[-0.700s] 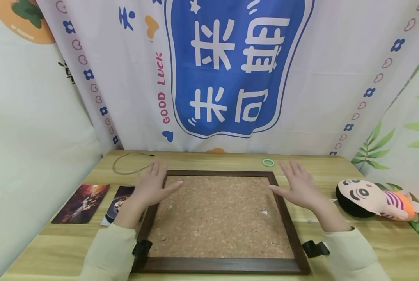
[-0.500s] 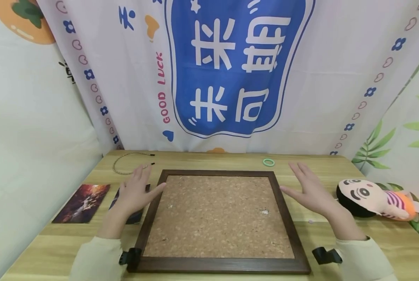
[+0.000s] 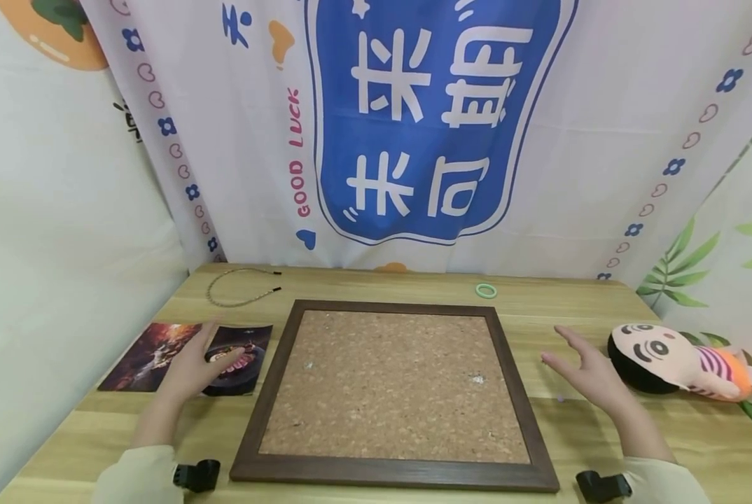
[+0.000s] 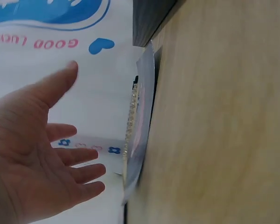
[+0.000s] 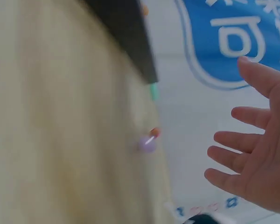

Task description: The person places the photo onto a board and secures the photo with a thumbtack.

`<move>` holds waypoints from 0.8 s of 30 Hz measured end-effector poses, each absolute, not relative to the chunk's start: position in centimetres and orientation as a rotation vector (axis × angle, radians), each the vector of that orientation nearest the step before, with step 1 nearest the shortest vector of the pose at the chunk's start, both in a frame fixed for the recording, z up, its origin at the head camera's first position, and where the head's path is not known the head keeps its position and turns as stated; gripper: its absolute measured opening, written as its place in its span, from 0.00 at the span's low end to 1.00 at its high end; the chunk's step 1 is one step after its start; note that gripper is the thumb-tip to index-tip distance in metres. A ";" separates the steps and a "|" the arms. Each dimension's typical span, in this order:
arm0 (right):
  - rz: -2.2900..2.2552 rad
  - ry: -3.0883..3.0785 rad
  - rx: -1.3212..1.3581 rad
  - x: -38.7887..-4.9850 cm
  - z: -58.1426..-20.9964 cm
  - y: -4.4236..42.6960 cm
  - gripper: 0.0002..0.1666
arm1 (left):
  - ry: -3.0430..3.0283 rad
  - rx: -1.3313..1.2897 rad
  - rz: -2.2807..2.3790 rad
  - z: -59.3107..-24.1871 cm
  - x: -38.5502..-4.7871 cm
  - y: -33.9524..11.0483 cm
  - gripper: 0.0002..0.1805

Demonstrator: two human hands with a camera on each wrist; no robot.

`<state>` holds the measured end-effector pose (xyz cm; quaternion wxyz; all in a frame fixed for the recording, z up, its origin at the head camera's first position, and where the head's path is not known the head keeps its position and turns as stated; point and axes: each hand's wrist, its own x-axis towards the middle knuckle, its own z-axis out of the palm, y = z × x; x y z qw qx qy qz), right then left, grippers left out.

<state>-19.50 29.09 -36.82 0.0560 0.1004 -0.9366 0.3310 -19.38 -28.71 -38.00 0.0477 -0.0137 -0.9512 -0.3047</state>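
Lower left, the photo (image 3: 248, 371) beside the board (image 3: 391, 385) looks light and bendy, best taken by its edges; left hand (image 3: 190, 367) and right hand (image 3: 589, 372) hang empty, fingers apart.

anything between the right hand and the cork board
Only a small purple pin, on the table between the right hand and the framed cork board; the hand is raised above the tabletop, so the pin probably wouldn't block it.

Printed hangings (image 3: 426, 133) on three sides of a wooden table (image 3: 552, 297) suggest a curtained booth.
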 end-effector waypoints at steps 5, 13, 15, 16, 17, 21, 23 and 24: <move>1.189 -2.761 0.204 -20.2 -39.2 30.3 0.35 | -2.901 -0.020 -0.905 -39.0 -19.9 -29.6 0.49; 1.208 -2.665 0.106 -20.8 -41.8 31.0 0.17 | -2.881 -0.062 -0.895 -40.2 -19.9 -30.3 0.43; 1.203 -2.704 0.120 -20.7 -42.0 31.4 0.14 | -2.884 -0.068 -0.894 -40.4 -19.8 -30.4 0.42; 1.215 -2.729 0.139 -20.6 -42.0 31.6 0.13 | -2.886 -0.072 -0.891 -40.5 -19.8 -30.4 0.42; 1.229 -2.755 0.161 -20.5 -42.0 31.8 0.12 | -2.887 -0.075 -0.885 -40.6 -19.8 -30.4 0.41; 1.371 -2.807 0.339 -20.3 -41.9 32.9 0.09 | -2.904 -0.064 -0.880 -40.7 -20.0 -30.3 0.40; 1.416 -2.815 0.437 -20.3 -41.8 33.3 0.08 | -2.910 -0.060 -0.872 -40.8 -20.1 -30.3 0.40; 1.432 -2.815 0.484 -20.2 -41.8 33.4 0.08 | -2.912 -0.059 -0.865 -40.8 -20.1 -30.3 0.40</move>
